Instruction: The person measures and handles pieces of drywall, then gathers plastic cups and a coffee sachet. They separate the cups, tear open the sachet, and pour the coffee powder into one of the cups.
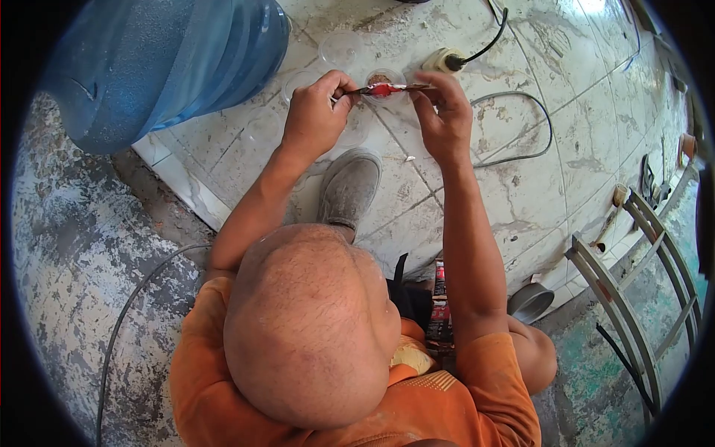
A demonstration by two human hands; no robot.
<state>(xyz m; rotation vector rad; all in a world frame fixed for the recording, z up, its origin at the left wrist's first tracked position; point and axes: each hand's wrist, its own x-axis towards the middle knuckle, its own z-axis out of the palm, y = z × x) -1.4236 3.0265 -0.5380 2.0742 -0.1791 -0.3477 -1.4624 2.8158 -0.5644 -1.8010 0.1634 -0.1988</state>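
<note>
My left hand [316, 115] is closed, its thumb and fingers pinching the left end of a thin dark strip. The strip's red and white middle part [384, 90] is stretched level between both hands. At its right end, my right hand [447, 115] pinches it between thumb and fingers. Just behind the red part, a small clear round cup [395, 75] holds something brown and grainy. More clear round lids or cups [340, 49] lie on the tiled floor to the left, near my left hand.
A large blue water bottle [186, 63] lies at the upper left. A pale socket block [441, 59] with a black plug and a cable loop [550, 123] are at the right. A shoe [350, 186], a metal bowl [531, 302] and curved metal frames [614, 298] are nearer.
</note>
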